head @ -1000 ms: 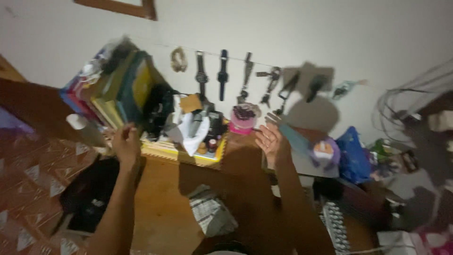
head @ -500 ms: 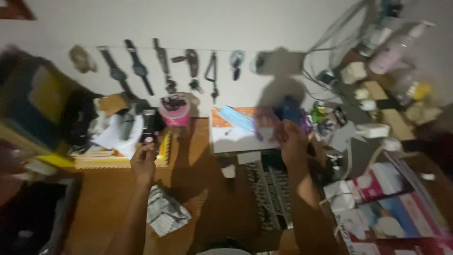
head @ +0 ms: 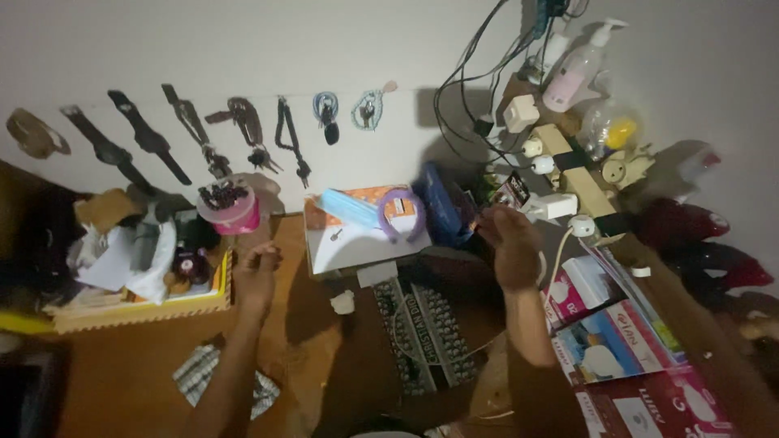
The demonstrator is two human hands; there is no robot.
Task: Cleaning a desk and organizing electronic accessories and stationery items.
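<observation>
1. Brown wood showed as the desk [head: 146, 365], and at its left edge stood a yellow tray [head: 138, 308] heaped with papers, cloth and small bottles; nothing in it looked sorted.
2. A pink tub [head: 235, 212] sat just behind the tray's right corner, under a row of watches [head: 122, 150] and keys hung along the wall.
3. The left hand [head: 258, 272] hovered just right of the tray, its fingers [head: 264, 253] curled loosely together; I could not tell whether they held anything.
4. A checked cloth [head: 199, 377] lay on the desk beside the left forearm, untouched.
5. A flat white box [head: 349, 247] lay between the hands, carrying a blue face mask [head: 347, 209] and a purple ring [head: 403, 215].
6. The right hand [head: 511, 243] was raised near a blue bag [head: 442, 212], its fingers slightly apart and bent, gripping nothing that showed.
7. Cartons [head: 604, 341], plugs and a pump bottle [head: 572, 73] crowded the right side.
8. By my reading, the tidying had barely begun: both hands looked empty and the clutter stood unmoved everywhere.
</observation>
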